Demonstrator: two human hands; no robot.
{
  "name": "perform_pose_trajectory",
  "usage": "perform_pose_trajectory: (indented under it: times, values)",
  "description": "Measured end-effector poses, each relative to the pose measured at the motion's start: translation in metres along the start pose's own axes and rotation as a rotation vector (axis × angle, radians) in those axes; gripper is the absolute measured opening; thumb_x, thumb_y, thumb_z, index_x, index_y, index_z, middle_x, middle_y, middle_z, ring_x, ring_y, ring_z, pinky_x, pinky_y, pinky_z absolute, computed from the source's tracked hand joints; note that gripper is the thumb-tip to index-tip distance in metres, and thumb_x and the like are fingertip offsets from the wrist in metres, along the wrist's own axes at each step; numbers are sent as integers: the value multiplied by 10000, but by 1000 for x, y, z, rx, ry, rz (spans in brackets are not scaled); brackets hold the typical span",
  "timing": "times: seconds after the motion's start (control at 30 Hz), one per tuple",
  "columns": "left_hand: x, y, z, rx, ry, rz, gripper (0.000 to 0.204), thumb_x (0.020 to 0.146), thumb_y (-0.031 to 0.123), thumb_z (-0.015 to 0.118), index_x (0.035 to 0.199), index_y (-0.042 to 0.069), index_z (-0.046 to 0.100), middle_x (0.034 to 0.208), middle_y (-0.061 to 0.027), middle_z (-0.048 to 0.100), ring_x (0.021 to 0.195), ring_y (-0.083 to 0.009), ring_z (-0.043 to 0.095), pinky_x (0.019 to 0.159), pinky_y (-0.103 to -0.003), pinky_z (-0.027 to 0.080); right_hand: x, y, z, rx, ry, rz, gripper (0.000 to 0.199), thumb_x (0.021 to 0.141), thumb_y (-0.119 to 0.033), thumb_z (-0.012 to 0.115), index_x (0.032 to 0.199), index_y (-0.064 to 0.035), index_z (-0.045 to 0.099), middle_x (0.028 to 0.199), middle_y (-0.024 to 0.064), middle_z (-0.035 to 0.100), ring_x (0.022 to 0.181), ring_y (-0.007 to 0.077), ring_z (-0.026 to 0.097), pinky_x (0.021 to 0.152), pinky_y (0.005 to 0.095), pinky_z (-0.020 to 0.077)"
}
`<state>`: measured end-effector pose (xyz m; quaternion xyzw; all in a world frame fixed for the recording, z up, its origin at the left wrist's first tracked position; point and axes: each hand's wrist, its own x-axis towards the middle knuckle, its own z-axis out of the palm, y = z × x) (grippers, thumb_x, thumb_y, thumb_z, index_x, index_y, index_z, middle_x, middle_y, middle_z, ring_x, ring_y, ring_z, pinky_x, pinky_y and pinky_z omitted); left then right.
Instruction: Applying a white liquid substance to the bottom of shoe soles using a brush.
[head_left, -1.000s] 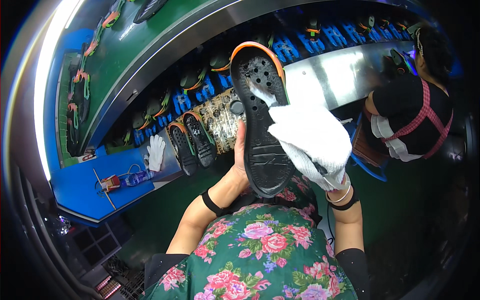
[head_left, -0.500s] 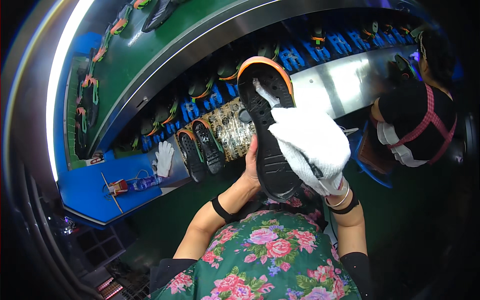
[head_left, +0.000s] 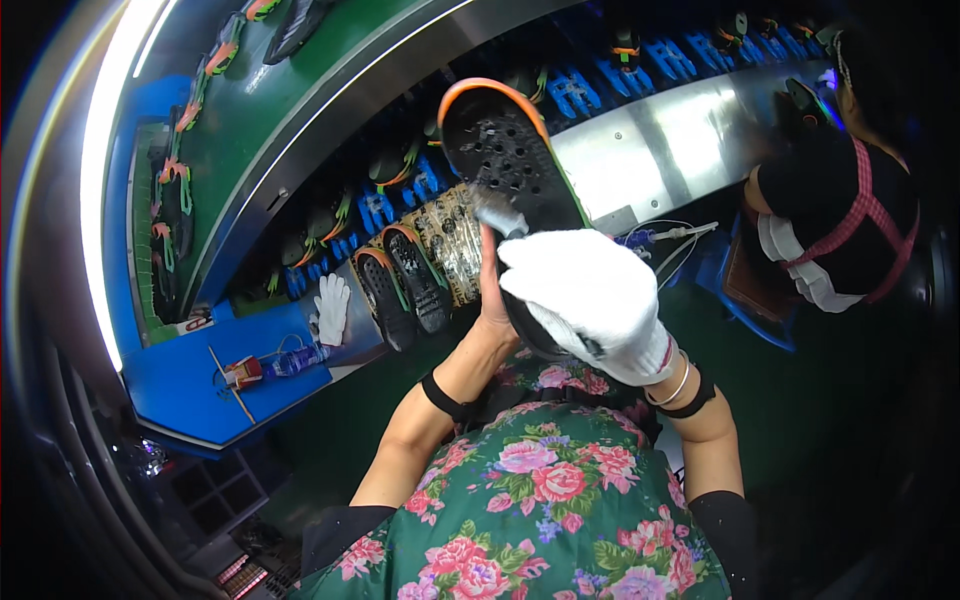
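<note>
My bare left hand [head_left: 491, 290] grips a black shoe sole [head_left: 555, 190] from its left side, with most of the fingers hidden beneath it. The sole has a row of holes in its wide end and an orange and green rim. My right hand [head_left: 585, 290], in a white knit glove, is closed round what looks like a small brush [head_left: 498, 212]. The brush's pale, wet-looking head rests on or just over the middle of the sole; motion blurs it. The gloved hand covers the sole's near end.
Two more black soles [head_left: 400, 285] lie on a patterned board [head_left: 450, 240]. A white glove [head_left: 332, 308] and a bottle [head_left: 295, 360] are on the blue table [head_left: 200, 400]. Beyond runs a line of blue racks [head_left: 575, 92] with soles. A person [head_left: 830, 215] sits at right.
The brush has moved from the holed far end of the sole toward its middle, nearer me. My gloved hand came back and left with it, and the sole has shifted slightly left and tilted.
</note>
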<state>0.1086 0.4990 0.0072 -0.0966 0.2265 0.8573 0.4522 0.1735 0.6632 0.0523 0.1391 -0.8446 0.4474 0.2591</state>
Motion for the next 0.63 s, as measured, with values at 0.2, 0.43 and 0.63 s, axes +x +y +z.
perform_pose_trajectory:
  times: [0.2,0.43,0.63]
  values:
    - [13,9,4,-246,-68,133,1033,914,876,362,1579,86,386,1522,-231,517,1365,-404,550,1155,-565,437,11,-3,-9,210,73,98,311,798,23,767,1101,-46,786,1127,148,773,1043,295,740,930,381,572]
    - [18,12,36,-262,-55,115,886,954,767,441,1567,129,394,1402,-315,566,1189,-468,651,963,-583,579,20,-14,-10,392,177,56,240,764,35,813,982,-64,807,1028,112,793,898,272,760,800,355,602]
    - [28,25,13,-203,-492,-5,1036,891,901,350,1637,187,278,1612,-232,393,1372,-489,508,1080,-661,467,8,-17,-10,180,5,-9,311,840,16,750,1131,-88,791,1132,114,774,1070,313,733,943,384,572]
